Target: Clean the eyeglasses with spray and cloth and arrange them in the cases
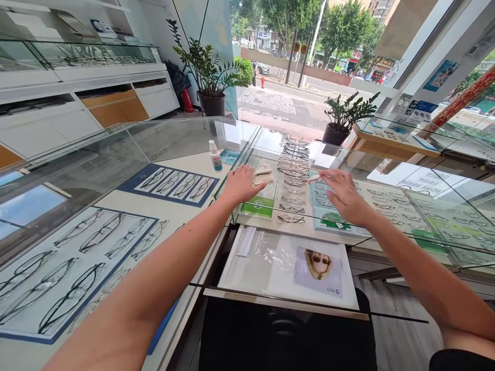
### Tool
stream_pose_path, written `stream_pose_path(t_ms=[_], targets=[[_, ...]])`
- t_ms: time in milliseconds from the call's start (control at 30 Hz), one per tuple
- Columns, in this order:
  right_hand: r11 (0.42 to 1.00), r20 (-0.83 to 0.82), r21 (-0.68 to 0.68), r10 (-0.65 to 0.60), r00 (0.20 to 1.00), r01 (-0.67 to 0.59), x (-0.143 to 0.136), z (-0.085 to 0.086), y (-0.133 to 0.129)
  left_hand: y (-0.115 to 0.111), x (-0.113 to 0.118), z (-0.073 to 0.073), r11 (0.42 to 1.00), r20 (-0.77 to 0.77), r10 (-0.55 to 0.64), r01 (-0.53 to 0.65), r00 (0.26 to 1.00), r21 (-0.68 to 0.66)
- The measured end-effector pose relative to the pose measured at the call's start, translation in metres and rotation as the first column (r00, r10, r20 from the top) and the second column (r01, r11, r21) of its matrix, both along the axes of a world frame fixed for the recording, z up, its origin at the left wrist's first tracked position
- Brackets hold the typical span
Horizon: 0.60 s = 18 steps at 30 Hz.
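My left hand [243, 184] lies palm down on the glass counter with its fingers apart. A folded beige cloth [263, 174] is beside it, next to the thumb. My right hand [343, 195] pinches a small, thin, pale piece with reddish parts [314, 178] between thumb and fingertips; its kind is too small to make out. Between the hands runs a column of eyeglasses [293, 200], which continues toward the window. Left of my left hand stands a white spray bottle [215, 156] with a blue-green lower label.
Glass-topped cases hold eyeglasses on a blue-edged tray [154, 224] at left and more rows [386, 198] at right. Close to me is a pull-out tray [266, 281] with a portrait leaflet [320, 270]. Potted plants [214, 105] stand by the window.
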State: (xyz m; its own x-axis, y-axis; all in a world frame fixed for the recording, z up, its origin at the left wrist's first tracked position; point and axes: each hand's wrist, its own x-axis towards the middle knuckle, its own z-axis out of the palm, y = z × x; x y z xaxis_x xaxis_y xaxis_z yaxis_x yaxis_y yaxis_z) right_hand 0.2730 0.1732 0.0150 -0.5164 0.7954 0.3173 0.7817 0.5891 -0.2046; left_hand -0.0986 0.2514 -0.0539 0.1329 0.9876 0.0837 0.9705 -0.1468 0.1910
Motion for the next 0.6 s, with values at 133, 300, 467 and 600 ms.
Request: stream_pose_path(t_ms=[133, 300, 467, 600], targets=[[0.921, -0.073, -0.315, 0.217, 0.973, -0.229, -0.019, 0.0, -0.102, 0.001, 0.0, 0.002, 1.0, -0.018, -0.002, 0.002, 1.0, -0.016], [0.71, -0.06, -0.662, 0.271, 0.961, -0.241, -0.03, -0.031, -0.149, 0.003, 0.001, 0.004, 1.0, -0.027, 0.0, 0.0, 1.0, -0.004], [0.811, 0.069, -0.579, 0.143, 0.987, -0.077, -0.033, -0.098, -0.118, 0.002, 0.001, 0.006, 1.0, -0.024, -0.004, 0.004, 1.0, -0.019], [0.94, 0.193, -0.326, -0.039, 0.98, 0.102, -0.042, -0.142, -0.063, 0.0, 0.001, 0.006, 1.0, -0.006, 0.015, -0.015, 1.0, -0.002]])
